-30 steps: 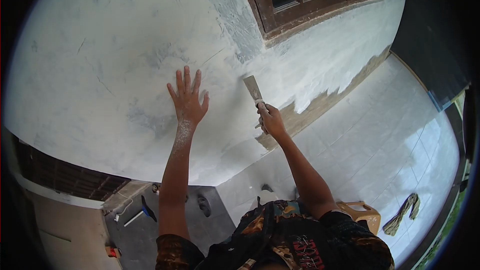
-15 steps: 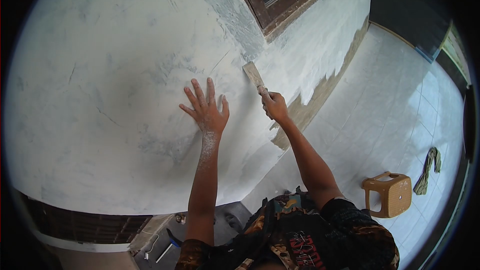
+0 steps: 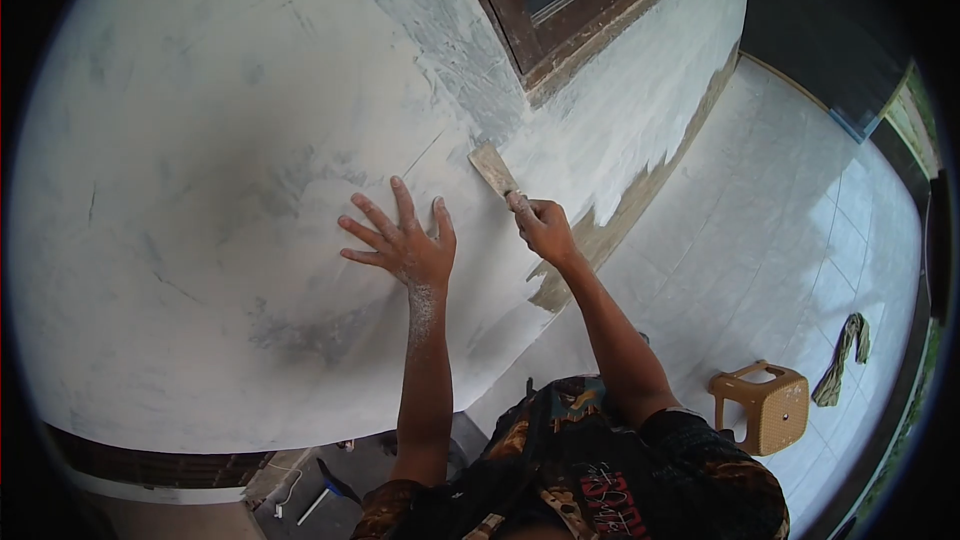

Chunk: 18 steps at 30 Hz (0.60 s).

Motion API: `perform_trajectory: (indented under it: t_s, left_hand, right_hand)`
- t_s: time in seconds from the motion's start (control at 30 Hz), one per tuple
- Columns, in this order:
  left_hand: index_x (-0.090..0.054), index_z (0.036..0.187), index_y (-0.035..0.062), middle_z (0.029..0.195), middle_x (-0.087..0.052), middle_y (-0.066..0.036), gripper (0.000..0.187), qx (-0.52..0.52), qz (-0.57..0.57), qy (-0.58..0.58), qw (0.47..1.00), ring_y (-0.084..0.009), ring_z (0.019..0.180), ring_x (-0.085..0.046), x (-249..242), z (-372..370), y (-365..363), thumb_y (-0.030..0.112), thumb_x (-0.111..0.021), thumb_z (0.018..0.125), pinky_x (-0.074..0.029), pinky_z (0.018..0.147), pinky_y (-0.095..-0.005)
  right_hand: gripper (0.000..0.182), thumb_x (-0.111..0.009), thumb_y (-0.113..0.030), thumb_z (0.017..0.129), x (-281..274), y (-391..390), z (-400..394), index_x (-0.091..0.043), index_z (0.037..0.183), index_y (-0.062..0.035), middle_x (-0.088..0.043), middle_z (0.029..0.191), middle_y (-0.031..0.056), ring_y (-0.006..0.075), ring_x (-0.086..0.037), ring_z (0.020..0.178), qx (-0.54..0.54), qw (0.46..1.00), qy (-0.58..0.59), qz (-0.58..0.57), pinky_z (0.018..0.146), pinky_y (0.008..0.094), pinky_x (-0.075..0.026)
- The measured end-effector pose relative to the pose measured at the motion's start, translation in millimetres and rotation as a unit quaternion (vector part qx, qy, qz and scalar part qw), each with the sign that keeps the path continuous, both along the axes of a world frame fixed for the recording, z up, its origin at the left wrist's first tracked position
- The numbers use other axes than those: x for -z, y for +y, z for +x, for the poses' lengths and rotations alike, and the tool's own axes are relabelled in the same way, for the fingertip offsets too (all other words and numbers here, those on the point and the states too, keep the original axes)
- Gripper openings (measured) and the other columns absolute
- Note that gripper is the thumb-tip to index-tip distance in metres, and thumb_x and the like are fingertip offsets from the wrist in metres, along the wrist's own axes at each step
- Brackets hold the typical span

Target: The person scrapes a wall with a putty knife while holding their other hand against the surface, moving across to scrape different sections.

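My left hand [image 3: 408,245] lies spread against the white, patchy wall [image 3: 180,190], with pale dust on its fingers and wrist. To its right, my right hand [image 3: 543,227] grips the handle of a putty knife [image 3: 493,170]. The wide, coated blade tilts up and to the left, its edge right at the wall just below a rough grey streak [image 3: 470,90]. A thin dark scratch line [image 3: 422,153] runs on the wall between the left fingertips and the blade.
A brown wooden window frame [image 3: 545,35] is set in the wall above. Bare grey-brown strip [image 3: 625,205] edges the wall's foot. On the tiled floor [image 3: 700,250] stand a tan plastic stool [image 3: 783,410] and a crumpled cloth [image 3: 842,360]. A blue-headed tool [image 3: 335,485] lies at lower left.
The putty knife and my right hand have shifted slightly left and down along the wall. My left hand stays spread, turned a little further left. The view has tilted slightly.
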<state>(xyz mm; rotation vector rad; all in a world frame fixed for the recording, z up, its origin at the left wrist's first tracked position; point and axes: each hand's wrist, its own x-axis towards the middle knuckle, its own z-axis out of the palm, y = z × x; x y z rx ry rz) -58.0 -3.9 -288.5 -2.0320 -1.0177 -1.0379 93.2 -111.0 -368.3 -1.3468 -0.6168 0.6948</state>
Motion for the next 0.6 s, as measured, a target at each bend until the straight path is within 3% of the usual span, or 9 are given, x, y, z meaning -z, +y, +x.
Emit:
perform_trajectory:
  t_s: [0.03,0.1,0.3,0.4,0.6]
  left_hand:
    - [-0.039,0.150,0.0214,0.160,0.004,-0.028,0.074,0.000,-0.017,-0.013,1.000,-0.0559,0.143,0.013,3,3,3,0.053,-0.060,0.087,0.006,0.099,-0.0813]
    - [-0.038,0.150,0.0214,0.160,0.005,-0.028,0.076,-0.010,-0.015,-0.032,0.999,-0.0568,0.142,0.014,2,12,2,0.055,-0.061,0.086,0.006,0.098,-0.0818]
    - [-0.027,0.154,0.0242,0.159,0.009,-0.029,0.088,-0.030,-0.005,-0.067,0.997,-0.0606,0.140,0.014,1,23,7,0.060,-0.064,0.082,0.005,0.097,-0.0834]
    - [-0.021,0.155,0.0264,0.159,0.010,-0.029,0.094,-0.040,0.008,-0.068,0.997,-0.0610,0.140,0.013,2,25,9,0.063,-0.065,0.081,0.003,0.097,-0.0837]
    - [-0.018,0.156,0.0282,0.159,0.011,-0.029,0.099,-0.052,0.014,-0.062,0.997,-0.0603,0.140,0.013,3,22,9,0.067,-0.065,0.079,0.001,0.097,-0.0840]
  right_hand:
    - [0.067,-0.059,-0.055,0.093,-2,-2,1,-0.048,0.054,-0.0015,-0.042,0.049,-0.0004,0.0096,-0.040,0.049,-0.001,1.000,-0.016,-0.008,0.046,0.0315,-0.035]
    - [0.068,-0.059,-0.053,0.094,6,-1,9,-0.047,0.057,0.0024,-0.036,0.049,0.0023,0.0113,-0.035,0.051,0.000,0.998,-0.062,-0.018,0.047,0.0360,-0.031]
    - [0.064,-0.058,-0.049,0.096,9,-12,21,-0.050,0.065,0.0072,-0.029,0.052,0.0061,0.0138,-0.028,0.055,0.011,0.992,-0.123,-0.038,0.048,0.0377,-0.029]
    - [0.060,-0.057,-0.045,0.097,-20,-10,21,-0.054,0.068,0.0067,-0.031,0.051,0.0069,0.0143,-0.028,0.054,0.006,0.988,-0.151,0.010,0.048,0.0383,-0.030]
    - [0.057,-0.057,-0.044,0.098,-9,-21,23,-0.058,0.073,0.0069,-0.035,0.050,0.0105,0.0160,-0.029,0.053,-0.009,0.988,-0.153,-0.012,0.049,0.0384,-0.032]
